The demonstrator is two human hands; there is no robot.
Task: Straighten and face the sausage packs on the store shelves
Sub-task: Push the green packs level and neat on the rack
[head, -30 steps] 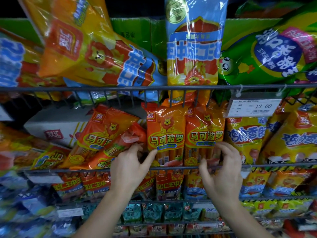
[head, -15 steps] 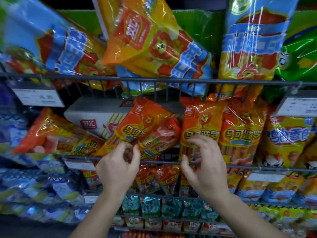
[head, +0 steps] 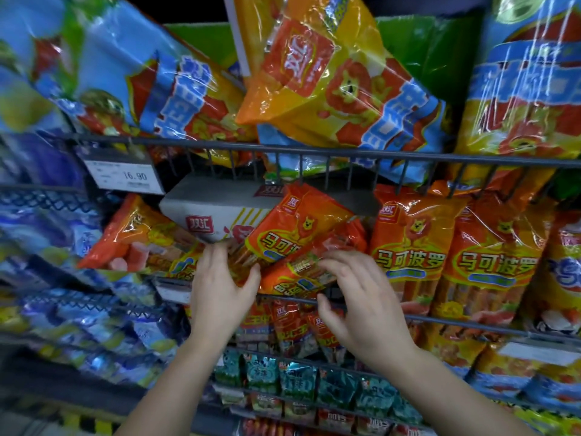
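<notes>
Head view, middle shelf of a wire rack.

My left grip (head: pixel 220 297) is closed on the bottom end of the upper pack (head: pixel 295 234). The fingers curl round the end and the thumb crosses its front. This orange sausage pack leans with its top toward the right, in front of a white carton (head: pixel 217 215).

My right grip (head: pixel 361 303) holds the lower pack (head: pixel 298 276). The fingers curve over its face and the thumb sits at its lower edge, by the rail (head: pixel 471 322). The lower pack lies across the front of the upper pack, tilted further over, and its label is creased and partly blurred.

Both tilted packs sit between two groups.
- **To the left:** a side pack (head: pixel 141 240) lies almost flat.
- **To the right:** an upright pack (head: pixel 408 256) and a second upright pack (head: pixel 496 262) stand touching side by side, faces forward behind the rail.

Above, a price tag (head: pixel 125 176) reading 16.90 hangs from the upper rail (head: pixel 314 151). On the top shelf a yellow bag (head: pixel 330 89) rests tilted, with its lower corner over that rail. Below the middle shelf is a row of teal packets (head: pixel 295 380). Whether they are straight I cannot tell.
</notes>
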